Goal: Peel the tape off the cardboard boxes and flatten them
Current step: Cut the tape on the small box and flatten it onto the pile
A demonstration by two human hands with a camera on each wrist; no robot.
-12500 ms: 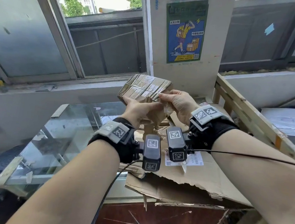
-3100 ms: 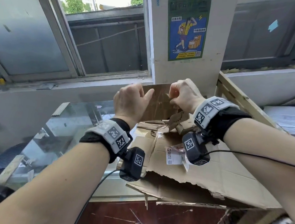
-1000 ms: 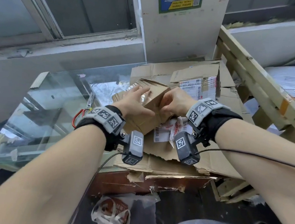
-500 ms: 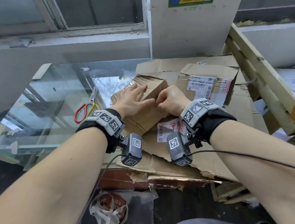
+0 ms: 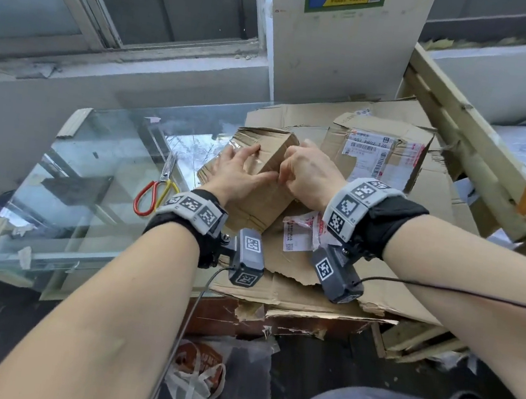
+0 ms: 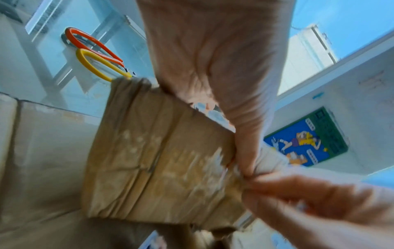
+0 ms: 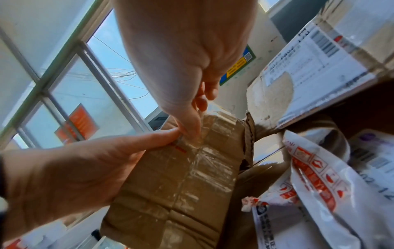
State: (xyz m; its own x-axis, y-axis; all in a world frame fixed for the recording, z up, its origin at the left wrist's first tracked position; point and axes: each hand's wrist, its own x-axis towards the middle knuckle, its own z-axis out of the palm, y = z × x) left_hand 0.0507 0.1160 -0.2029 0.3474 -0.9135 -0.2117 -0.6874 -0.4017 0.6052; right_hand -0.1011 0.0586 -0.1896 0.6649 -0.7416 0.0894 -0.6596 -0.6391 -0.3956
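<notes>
A small crumpled cardboard box (image 5: pixel 266 199) wrapped in clear tape (image 7: pixel 198 151) stands tilted on a pile of flattened cardboard (image 5: pixel 409 281). My left hand (image 5: pixel 241 172) grips it from the left, fingers over the top face and thumb on the near face. My right hand (image 5: pixel 285 177) is at the box's right edge, and its thumb and fingertips (image 7: pixel 193 129) pinch the tape next to my left thumb. The left wrist view shows the same box (image 6: pixel 160 160), blurred. A larger box (image 5: pixel 374 156) with a shipping label stands just behind my right hand.
Red and yellow scissors (image 5: pixel 154 193) lie on the glass table (image 5: pixel 73 210) left of the pile. A torn label wrapper (image 5: pixel 300 233) lies under my right wrist. A slanted wooden frame (image 5: pixel 477 151) runs along the right. A plastic bag (image 5: pixel 195 378) lies on the floor below.
The box has come down from in front of the window to the cardboard pile. Over the last second both hands have stayed on it, and my right fingers have closed on the tape.
</notes>
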